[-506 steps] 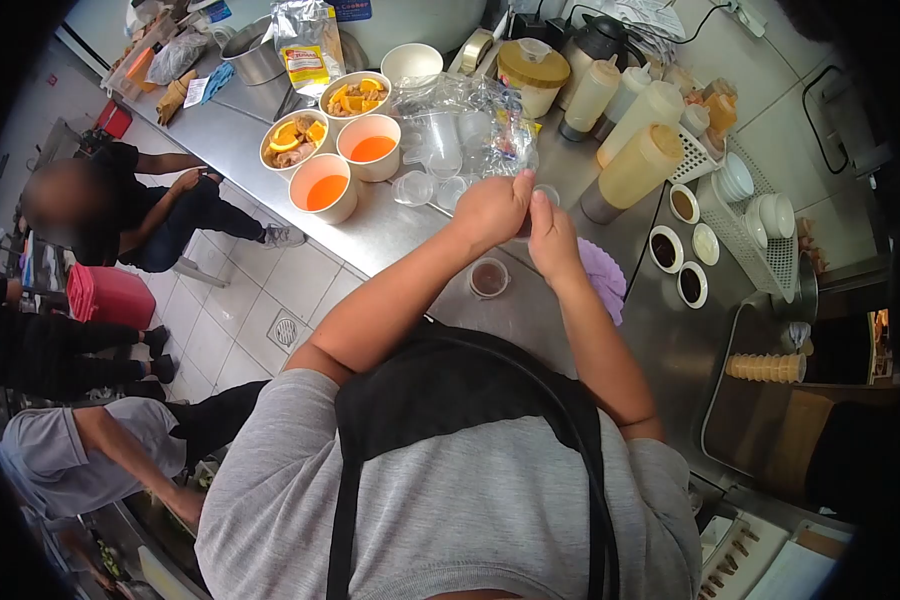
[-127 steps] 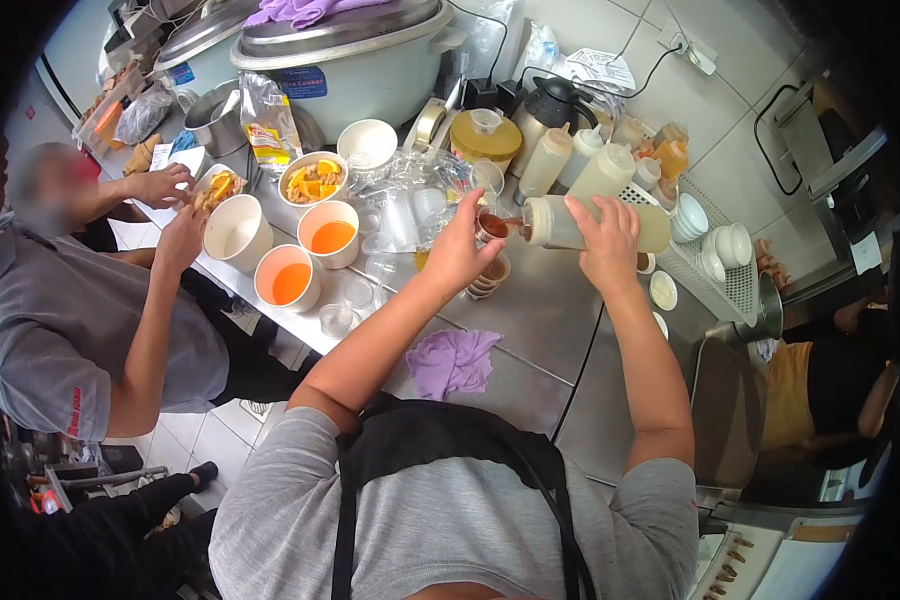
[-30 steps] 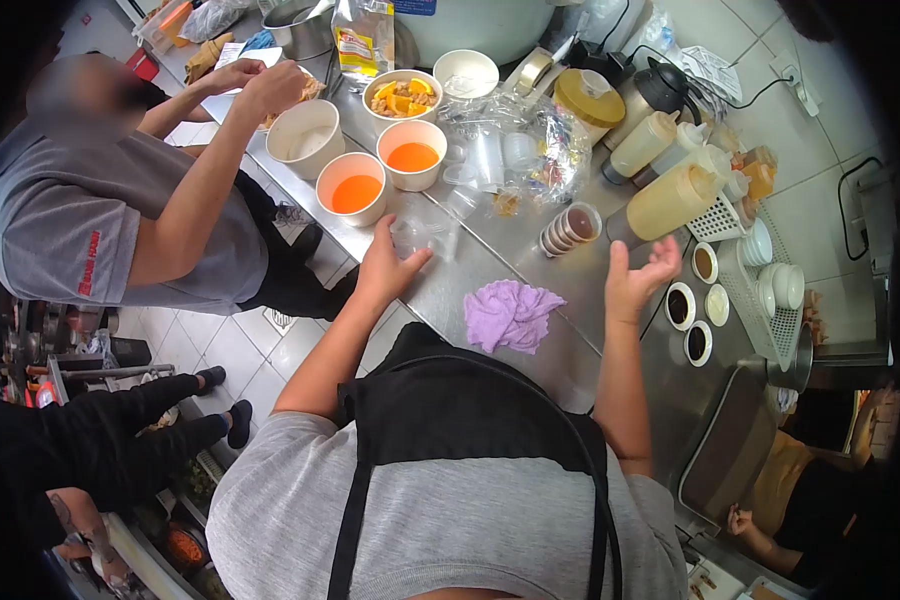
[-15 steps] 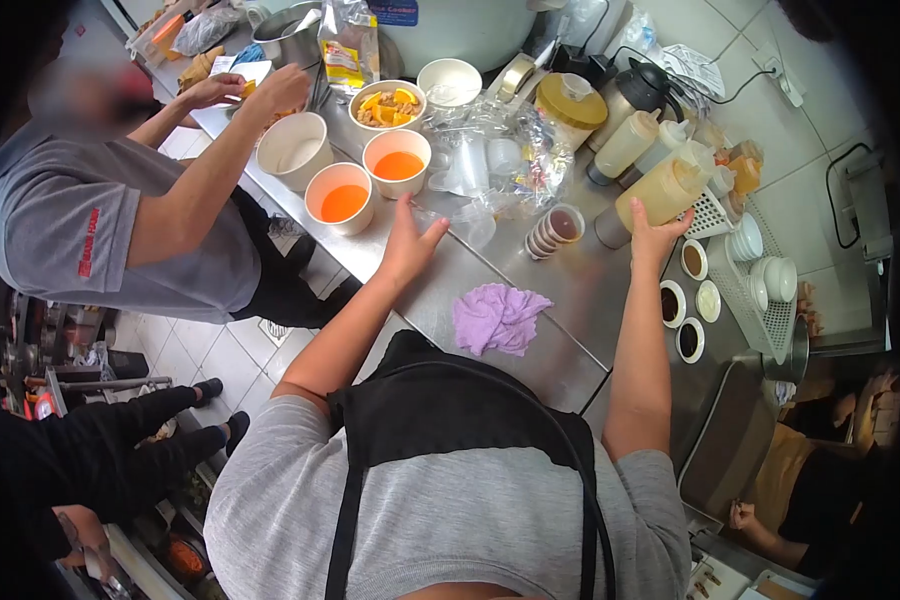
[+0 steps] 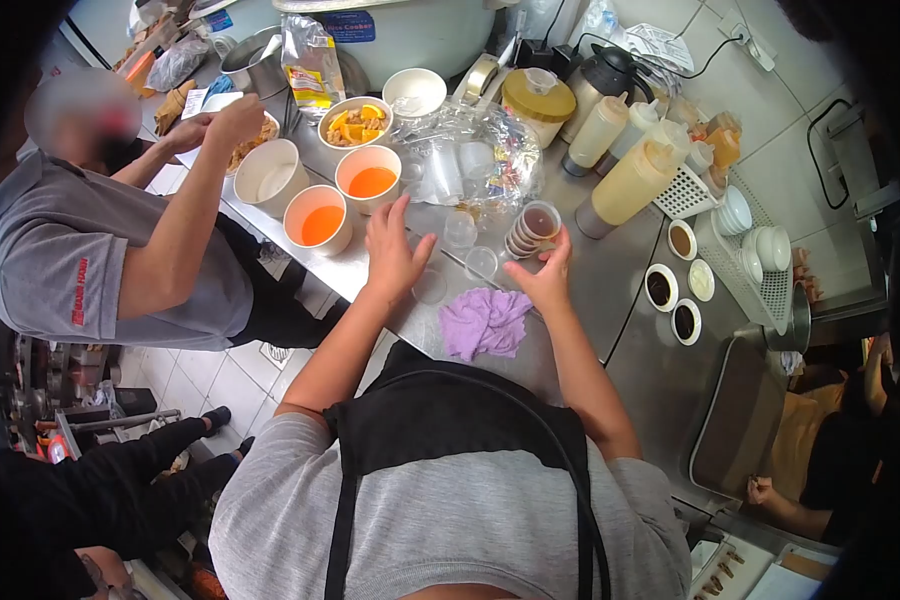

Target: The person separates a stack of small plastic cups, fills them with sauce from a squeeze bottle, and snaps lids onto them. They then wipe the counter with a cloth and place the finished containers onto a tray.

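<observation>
My left hand (image 5: 395, 252) is open over the steel counter, fingers spread, beside two paper bowls of orange liquid, the nearer bowl (image 5: 318, 216) and the farther bowl (image 5: 369, 173). Small clear plastic cups or lids lie close to it: one piece (image 5: 430, 287) by the wrist, another (image 5: 481, 263) between my hands, a third (image 5: 459, 229) behind that. My right hand (image 5: 548, 272) is at a stack of small clear cups (image 5: 536, 222) holding brown liquid, thumb and fingers apart around its near side. A crumpled purple cloth (image 5: 485, 323) lies between my forearms.
Squeeze bottles (image 5: 627, 187) stand at right, near small sauce bowls (image 5: 659, 286) and a white rack (image 5: 745, 260). Plastic-wrapped cups (image 5: 445, 170) lie at the back, beside a bowl of food with orange slices (image 5: 356, 125). A co-worker (image 5: 120, 240) works at the left.
My right hand has let go of the squeeze bottle and moved left to the cup stack. My left hand has released clear plastic pieces, which now lie apart on the counter.
</observation>
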### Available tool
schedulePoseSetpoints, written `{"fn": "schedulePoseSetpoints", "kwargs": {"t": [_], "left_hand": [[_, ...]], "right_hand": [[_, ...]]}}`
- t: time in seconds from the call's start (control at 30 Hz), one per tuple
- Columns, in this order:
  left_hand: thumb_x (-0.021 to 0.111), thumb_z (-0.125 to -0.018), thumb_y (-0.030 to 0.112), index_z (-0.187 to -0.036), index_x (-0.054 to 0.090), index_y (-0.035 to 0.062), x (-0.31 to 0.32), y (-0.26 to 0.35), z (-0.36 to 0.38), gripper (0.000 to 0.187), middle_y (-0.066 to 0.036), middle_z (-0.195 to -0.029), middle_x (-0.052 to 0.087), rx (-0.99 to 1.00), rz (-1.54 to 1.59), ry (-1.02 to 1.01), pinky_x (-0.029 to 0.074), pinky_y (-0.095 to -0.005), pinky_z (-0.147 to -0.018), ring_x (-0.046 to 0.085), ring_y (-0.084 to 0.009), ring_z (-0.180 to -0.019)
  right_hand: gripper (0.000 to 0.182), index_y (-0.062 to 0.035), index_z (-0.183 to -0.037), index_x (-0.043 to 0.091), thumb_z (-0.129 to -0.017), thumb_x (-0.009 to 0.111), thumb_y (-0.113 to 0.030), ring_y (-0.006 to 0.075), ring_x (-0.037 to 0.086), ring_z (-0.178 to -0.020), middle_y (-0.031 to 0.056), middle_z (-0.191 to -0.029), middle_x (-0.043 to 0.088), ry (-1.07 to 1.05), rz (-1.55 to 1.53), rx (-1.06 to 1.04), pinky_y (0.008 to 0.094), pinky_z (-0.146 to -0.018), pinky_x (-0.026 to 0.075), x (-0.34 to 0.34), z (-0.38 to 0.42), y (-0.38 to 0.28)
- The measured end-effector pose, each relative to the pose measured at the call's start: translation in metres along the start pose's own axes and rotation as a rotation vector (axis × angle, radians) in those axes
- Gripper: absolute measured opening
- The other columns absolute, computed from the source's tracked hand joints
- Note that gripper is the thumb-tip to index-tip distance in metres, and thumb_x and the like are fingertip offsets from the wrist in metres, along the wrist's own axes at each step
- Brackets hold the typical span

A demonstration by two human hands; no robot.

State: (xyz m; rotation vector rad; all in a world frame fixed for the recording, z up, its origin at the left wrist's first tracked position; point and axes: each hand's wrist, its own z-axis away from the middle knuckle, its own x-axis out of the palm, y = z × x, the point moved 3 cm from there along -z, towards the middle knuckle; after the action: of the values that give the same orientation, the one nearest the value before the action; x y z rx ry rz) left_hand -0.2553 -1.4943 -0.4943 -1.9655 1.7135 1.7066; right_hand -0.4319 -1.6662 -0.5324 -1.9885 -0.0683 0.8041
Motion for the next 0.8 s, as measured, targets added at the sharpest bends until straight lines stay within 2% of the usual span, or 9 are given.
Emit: {"fn": "schedulePoseSetpoints", "kwargs": {"t": [0.07, 0.17, 0.27, 0.37, 0.4, 0.47, 0.53, 0.63, 0.8], "left_hand": [[0.065, -0.067, 0.022, -0.113, 0.044, 0.0051, 0.003, -0.003, -0.01, 0.053, -0.017, -0.108, 0.045, 0.026, 0.041, -0.074, 0.035, -0.0393, -0.086, 0.042, -0.0335, -0.102], [0.065, -0.066, 0.02, -0.105, 0.051, 0.0051, 0.018, 0.004, -0.023, 0.044, -0.015, -0.1, 0.05, 0.104, 0.034, -0.222, 0.04, -0.037, -0.081, 0.048, -0.0314, -0.095], [0.065, -0.065, 0.021, -0.105, 0.051, 0.0059, 0.026, 0.032, -0.031, 0.045, -0.015, -0.099, 0.051, 0.178, -0.138, -0.322, 0.041, -0.0366, -0.081, 0.05, -0.0304, -0.093], [0.066, -0.064, 0.019, -0.108, 0.049, 0.0061, 0.054, 0.025, -0.037, 0.048, -0.014, -0.102, 0.051, 0.13, -0.171, -0.584, 0.041, -0.0367, -0.081, 0.051, -0.0308, -0.092], [0.067, -0.063, 0.017, -0.109, 0.049, 0.0058, 0.056, 0.024, -0.035, 0.05, -0.014, -0.102, 0.051, 0.173, -0.092, -0.59, 0.042, -0.0361, -0.08, 0.051, -0.0302, -0.091], [0.068, -0.062, 0.015, -0.11, 0.047, 0.0054, 0.05, 0.025, -0.034, 0.054, -0.014, -0.102, 0.052, 0.262, 0.063, -0.602, 0.042, -0.0349, -0.079, 0.052, -0.0292, -0.089], [0.069, -0.062, 0.012, -0.11, 0.047, 0.0047, 0.042, 0.032, -0.031, 0.054, -0.013, -0.102, 0.052, 0.239, 0.209, -0.673, 0.042, -0.0336, -0.079, 0.052, -0.0274, -0.089], [0.069, -0.062, 0.01, -0.11, 0.046, 0.0047, 0.024, 0.05, -0.026, 0.053, -0.012, -0.1, 0.053, 0.228, 0.349, -0.744, 0.042, -0.0321, -0.078, 0.052, -0.0246, -0.088], [0.068, -0.064, 0.009, -0.11, 0.047, 0.0066, 0.017, 0.056, -0.023, 0.051, -0.01, -0.1, 0.053, 0.194, 0.429, -0.765, 0.042, -0.0319, -0.077, 0.052, -0.0223, -0.087]], "right_hand": [[0.094, 0.0003, -0.123, 0.023, -0.052, 0.078, -0.028, 0.0229, 0.044, -0.083, 0.016, -0.109, 0.038, 0.012, -0.025, 0.034, 0.0315, -0.072, 0.041, 0.004, -0.004, 0.003], [0.085, 0.0004, -0.118, 0.027, -0.055, 0.076, -0.028, 0.0218, 0.045, -0.083, 0.0162, -0.106, 0.04, 0.105, 0.019, -0.034, 0.0315, -0.071, 0.041, 0.005, -0.001, 0.01], [0.058, 0.0012, -0.104, 0.041, -0.061, 0.072, -0.023, 0.0184, 0.047, -0.078, 0.0132, -0.094, 0.046, 0.132, -0.019, 0.074, 0.0295, -0.067, 0.042, -0.001, 0.02, 0.008], [0.03, 0.0008, -0.088, 0.051, -0.068, 0.067, -0.016, 0.0157, 0.049, -0.071, 0.0088, -0.081, 0.049, -0.128, -0.128, 0.007, 0.0256, -0.061, 0.043, -0.002, 0.033, -0.014], [0.015, 0.0006, -0.08, 0.055, -0.075, 0.06, -0.012, 0.0112, 0.049, -0.063, 0.0033, -0.073, 0.051, -0.059, -0.251, -0.04, 0.0218, -0.056, 0.041, 0.002, 0.034, -0.024], [0.015, 0.0009, -0.083, 0.055, -0.078, 0.057, -0.013, 0.0093, 0.049, -0.064, 0.0011, -0.073, 0.051, -0.148, -0.365, 0.137, 0.0213, -0.056, 0.041, 0.007, 0.031, -0.026], [0.016, 0.0004, -0.087, 0.056, -0.082, 0.054, -0.015, 0.0053, 0.046, -0.061, -0.003, -0.07, 0.052, -0.233, -0.512, 0.358, 0.0198, -0.054, 0.04, 0.016, 0.029, -0.018], [0.014, -0.0029, -0.084, 0.056, -0.082, 0.054, -0.017, 0.0043, 0.044, -0.06, -0.0034, -0.069, 0.051, -0.402, -0.705, 0.647, 0.0182, -0.053, 0.036, 0.013, 0.023, -0.038], [0.012, -0.0064, -0.079, 0.054, -0.083, 0.053, -0.017, 0.0029, 0.041, -0.059, -0.0037, -0.068, 0.05, -0.428, -0.781, 0.597, 0.0165, -0.053, 0.033, 0.015, 0.021, -0.039]]}}
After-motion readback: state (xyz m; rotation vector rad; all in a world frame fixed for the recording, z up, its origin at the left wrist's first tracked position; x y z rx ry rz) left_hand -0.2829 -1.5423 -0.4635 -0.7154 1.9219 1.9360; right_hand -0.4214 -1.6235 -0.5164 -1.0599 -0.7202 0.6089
